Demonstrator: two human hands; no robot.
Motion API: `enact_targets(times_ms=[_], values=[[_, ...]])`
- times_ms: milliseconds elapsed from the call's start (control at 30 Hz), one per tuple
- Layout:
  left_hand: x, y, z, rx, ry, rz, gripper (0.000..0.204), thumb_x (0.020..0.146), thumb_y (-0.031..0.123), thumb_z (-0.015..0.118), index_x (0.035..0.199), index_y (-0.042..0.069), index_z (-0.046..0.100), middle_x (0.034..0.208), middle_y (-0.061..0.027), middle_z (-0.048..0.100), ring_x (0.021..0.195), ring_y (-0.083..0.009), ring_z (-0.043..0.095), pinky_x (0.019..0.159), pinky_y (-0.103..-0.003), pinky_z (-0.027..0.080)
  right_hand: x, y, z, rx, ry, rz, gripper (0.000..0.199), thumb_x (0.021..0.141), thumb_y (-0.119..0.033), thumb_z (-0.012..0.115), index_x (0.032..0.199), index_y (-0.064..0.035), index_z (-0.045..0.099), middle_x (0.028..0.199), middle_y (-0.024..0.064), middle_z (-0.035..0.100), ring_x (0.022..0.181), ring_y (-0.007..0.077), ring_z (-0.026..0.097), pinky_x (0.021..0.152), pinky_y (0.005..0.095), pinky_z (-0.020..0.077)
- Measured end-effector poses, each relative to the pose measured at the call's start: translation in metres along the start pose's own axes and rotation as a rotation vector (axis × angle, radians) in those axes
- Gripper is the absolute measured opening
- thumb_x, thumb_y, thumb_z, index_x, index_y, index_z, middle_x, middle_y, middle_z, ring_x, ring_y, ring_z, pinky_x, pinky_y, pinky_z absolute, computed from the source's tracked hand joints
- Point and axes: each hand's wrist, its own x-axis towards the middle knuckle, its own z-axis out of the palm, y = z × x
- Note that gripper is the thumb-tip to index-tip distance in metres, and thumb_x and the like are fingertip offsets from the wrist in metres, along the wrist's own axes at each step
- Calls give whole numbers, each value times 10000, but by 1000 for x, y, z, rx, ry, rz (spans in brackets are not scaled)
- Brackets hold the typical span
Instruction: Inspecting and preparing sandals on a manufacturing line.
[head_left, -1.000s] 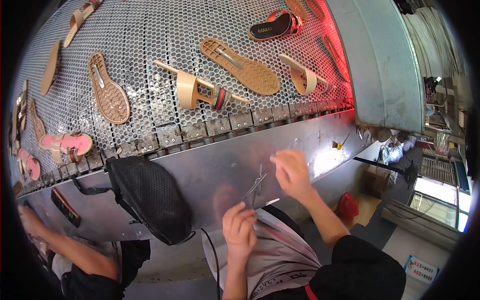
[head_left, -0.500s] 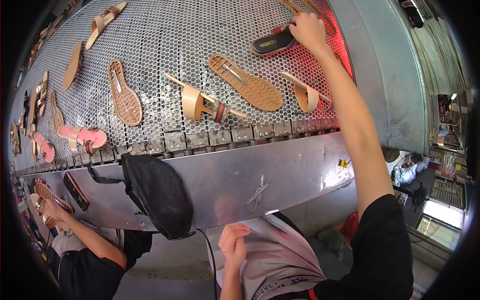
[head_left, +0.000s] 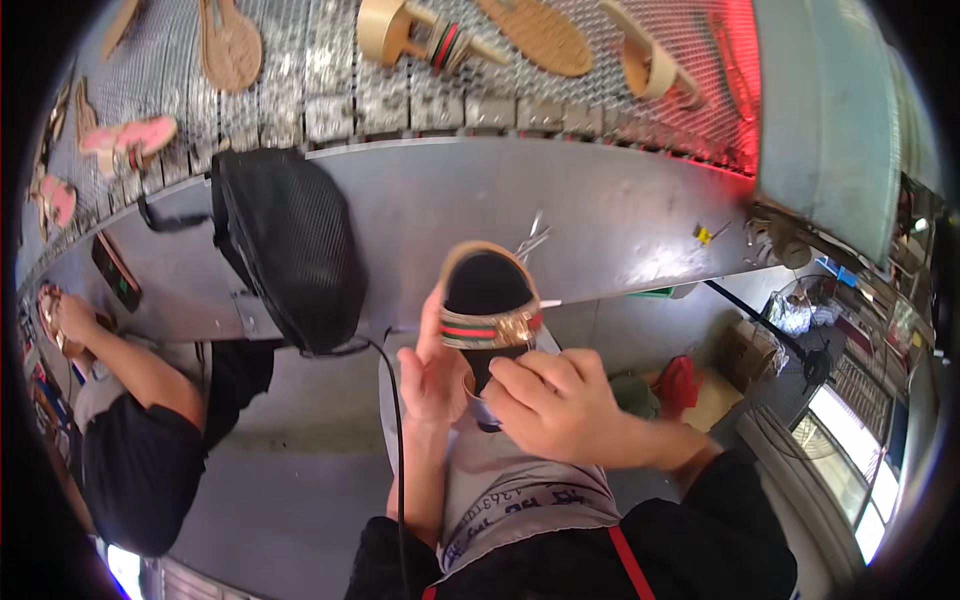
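Black sandal (head_left: 487, 300), striped strap, held by left hand (head_left: 432, 372), right hand (head_left: 556, 404)

A sandal (head_left: 487, 300) is sitting between 2 hands, a bag (head_left: 290, 245) hanging left, more sandals (head_left: 540, 30) lying on the conveyor (head_left: 330, 80) behind.

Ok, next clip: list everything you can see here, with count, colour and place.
Black slide sandal with tan sole and striped strap: one, held in both hands, centre.
Perforated metal conveyor belt: one, silver, across the top.
Tan sandals and soles on the belt: several, top.
Pink sandals: at least two, belt's left end.
Black mesh bag: one, hanging on the grey metal side panel, left of centre.
Small scissors: one, metal, on the panel above the sandal.
Co-worker in black: one, lower left.
Left hand: on the sandal's left edge.
Right hand: gripping its heel end.
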Motion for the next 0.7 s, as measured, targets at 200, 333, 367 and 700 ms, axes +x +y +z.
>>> enact_targets(times_ms=[200,333,367,700], values=[[-50,-40,-62,-428,82,-319,794,961,640,399,1502,75,265,1461,-187,426,1298,-362,486,1051,-540,437,-36,-21,1,627,-145,281,370,691,-121,793,1042,-119,676,1129,38,626,853,188,584,743,348,422],[-55,-34,-62,-463,59,-393,757,988,620,339,1493,61,272,1369,-239,507,1157,-415,590,930,-583,518,-81,-1,46,794,-56,873,240,956,-144,585,774,1,647,714,67,601,664,163,531,594,315,405],[-57,-35,-64,-467,92,-416,730,999,602,325,1484,58,295,1366,-240,511,1147,-409,598,933,-564,522,-72,2,66,770,10,842,238,986,-167,555,861,10,655,784,62,622,735,153,556,650,302,434],[-50,-52,-124,601,251,-130,449,1041,348,414,1354,37,497,1292,-110,582,1173,-217,553,1037,-362,411,-69,6,165,1900,49,1385,246,974,-221,609,1049,9,650,962,57,687,872,125,650,797,283,527]])
